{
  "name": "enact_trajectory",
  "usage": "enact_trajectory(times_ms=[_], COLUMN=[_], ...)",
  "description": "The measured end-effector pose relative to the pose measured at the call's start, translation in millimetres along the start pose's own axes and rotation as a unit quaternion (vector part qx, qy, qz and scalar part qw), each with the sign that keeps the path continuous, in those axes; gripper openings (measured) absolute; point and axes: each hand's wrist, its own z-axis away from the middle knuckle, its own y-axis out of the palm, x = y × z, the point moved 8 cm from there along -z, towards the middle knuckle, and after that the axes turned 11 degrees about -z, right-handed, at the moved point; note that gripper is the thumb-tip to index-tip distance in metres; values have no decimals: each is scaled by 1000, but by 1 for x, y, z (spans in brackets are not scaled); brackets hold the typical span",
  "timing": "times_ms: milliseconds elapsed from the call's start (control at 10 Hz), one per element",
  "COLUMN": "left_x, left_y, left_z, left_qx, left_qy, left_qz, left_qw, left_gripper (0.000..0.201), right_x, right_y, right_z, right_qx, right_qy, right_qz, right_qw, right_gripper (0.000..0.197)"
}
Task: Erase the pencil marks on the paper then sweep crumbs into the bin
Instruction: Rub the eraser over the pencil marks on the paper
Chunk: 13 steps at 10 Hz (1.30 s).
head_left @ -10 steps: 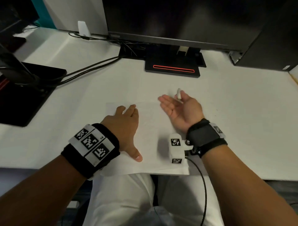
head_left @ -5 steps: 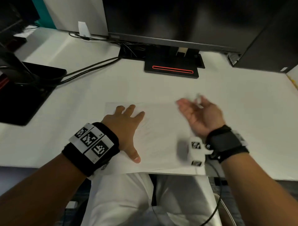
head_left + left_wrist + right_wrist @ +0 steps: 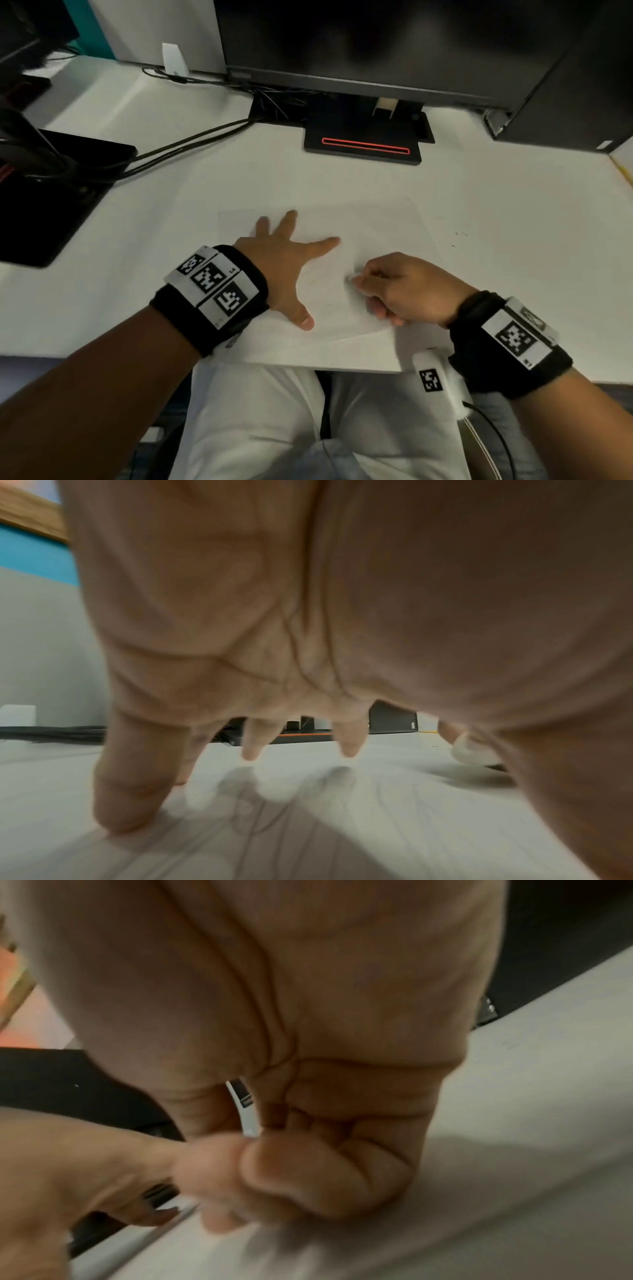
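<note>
A white sheet of paper lies on the white desk, with faint pencil marks near its middle. My left hand presses flat on the paper's left part, fingers spread; the left wrist view shows its fingertips on the sheet over grey lines. My right hand is curled, knuckles up, on the paper's near right part. It pinches a small white eraser against the sheet, also seen as the eraser in the left wrist view. In the right wrist view curled fingers hide it.
A monitor on a black stand with a red stripe is at the back. Cables run left to a black device. A dark case stands back right. Small dark specks lie right of the paper. The desk's front edge is close.
My right hand turned from palm up beyond the paper to knuckles up, came nearer and down onto the sheet with the eraser pinched. My left hand spread its index finger wider.
</note>
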Motion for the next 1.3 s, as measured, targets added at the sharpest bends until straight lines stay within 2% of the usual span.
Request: enact_trajectory(times_ms=[100,200,300,400,500,600,700,800,900,1000,1100,1200,1300], left_x=[-11,-13,-13,-13,-13,-13,-12,-12,-12,-11,-12,-11,-10], left_y=[1,5,7,6,6,6,6,6,7,7,6,7,7], left_z=[0,0,0,1,2,2,2,2,1,2,1,0,1], left_qx=[7,21,24,24,20,20,18,20,23,23,22,19,15], left_qy=[44,48,50,48,45,46,44,43,44,41,42,40,42], left_qz=[15,2,-10,-8,-8,-10,-10,-12,-9,-3,-7,-9,-13], left_qw=[999,999,998,999,999,999,999,999,999,999,999,999,999], left_gripper=[111,112,115,116,115,115,115,115,115,115,116,116,120], right_x=[1,11,15,16,17,9,7,9,1,-2,-1,13,16], right_y=[-21,0,34,8,7,25,1,24,18,-3,8,3,45], right_z=[-1,6,13,7,8,13,14,24,26,24,27,29,28], right_qx=[-60,-24,49,-14,-20,45,-8,41,38,0,11,-12,110], right_qy=[-10,-48,-70,-75,-91,-93,-83,-113,-95,-77,-83,-83,5], right_qz=[84,167,204,211,222,228,203,227,212,216,228,87,-320], right_qw=[995,985,975,975,971,968,976,966,972,973,970,993,941], right_gripper=[39,37,38,39,39,40,41,41,44,42,39,40,25])
